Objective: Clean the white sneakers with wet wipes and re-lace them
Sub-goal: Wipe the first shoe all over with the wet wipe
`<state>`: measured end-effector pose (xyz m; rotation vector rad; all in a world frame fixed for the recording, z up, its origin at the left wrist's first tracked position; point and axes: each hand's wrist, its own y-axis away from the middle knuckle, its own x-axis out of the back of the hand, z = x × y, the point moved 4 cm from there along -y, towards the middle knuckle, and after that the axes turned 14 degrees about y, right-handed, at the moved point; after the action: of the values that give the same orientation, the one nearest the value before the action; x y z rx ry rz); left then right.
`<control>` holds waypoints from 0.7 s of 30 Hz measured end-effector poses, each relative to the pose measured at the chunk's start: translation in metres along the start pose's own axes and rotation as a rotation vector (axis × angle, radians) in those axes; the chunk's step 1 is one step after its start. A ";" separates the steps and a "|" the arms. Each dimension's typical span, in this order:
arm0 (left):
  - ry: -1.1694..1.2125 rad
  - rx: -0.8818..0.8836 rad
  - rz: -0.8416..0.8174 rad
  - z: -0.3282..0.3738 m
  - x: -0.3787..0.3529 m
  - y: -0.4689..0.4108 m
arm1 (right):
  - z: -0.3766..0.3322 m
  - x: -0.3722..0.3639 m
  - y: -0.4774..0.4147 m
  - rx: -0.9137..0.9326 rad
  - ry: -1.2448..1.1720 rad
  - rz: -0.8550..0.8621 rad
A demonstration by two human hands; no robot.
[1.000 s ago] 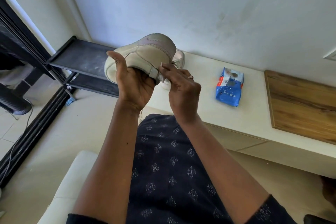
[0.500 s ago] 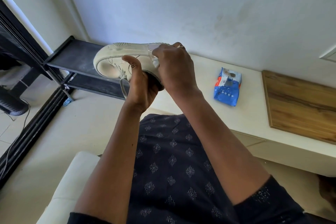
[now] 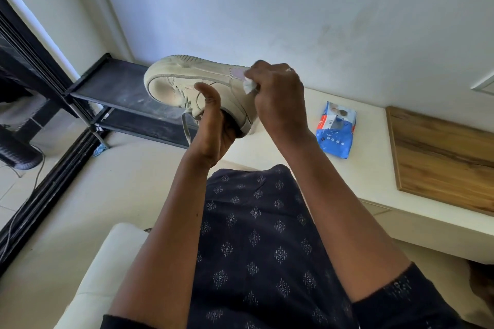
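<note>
Resting sole-up in the grip of the left hand, the sneaker is held up near the desk edge, lace dangling. The right hand pinches a wipe against its heel; a pack lies on the desk nearby.

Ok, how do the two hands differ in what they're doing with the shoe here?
The left hand holds the sneaker from below, thumb up across its side; the right hand pinches a crumpled white wipe against its heel end. The left hand sits lower, the right hand higher, near the sole edge. Both work on the same raised sneaker.
</note>
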<state>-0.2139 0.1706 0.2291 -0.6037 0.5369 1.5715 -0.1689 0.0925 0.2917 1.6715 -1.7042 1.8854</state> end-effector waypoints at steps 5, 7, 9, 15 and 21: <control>-0.115 0.002 0.018 -0.005 0.001 0.000 | -0.003 -0.011 -0.027 0.087 0.188 -0.294; -0.139 0.011 0.010 -0.007 0.003 0.000 | -0.004 -0.015 -0.037 0.134 0.184 -0.397; -0.122 0.009 0.017 -0.005 0.001 0.002 | -0.006 -0.016 -0.040 0.166 0.127 -0.436; 0.150 -0.083 0.127 0.002 -0.008 0.003 | 0.001 -0.019 -0.033 0.228 -0.057 -0.225; 0.346 -0.066 0.103 0.004 -0.006 -0.002 | 0.013 -0.002 -0.015 0.276 -0.035 0.113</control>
<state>-0.2119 0.1685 0.2360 -0.9196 0.7865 1.5945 -0.1501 0.0897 0.2970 1.7412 -1.6452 2.2460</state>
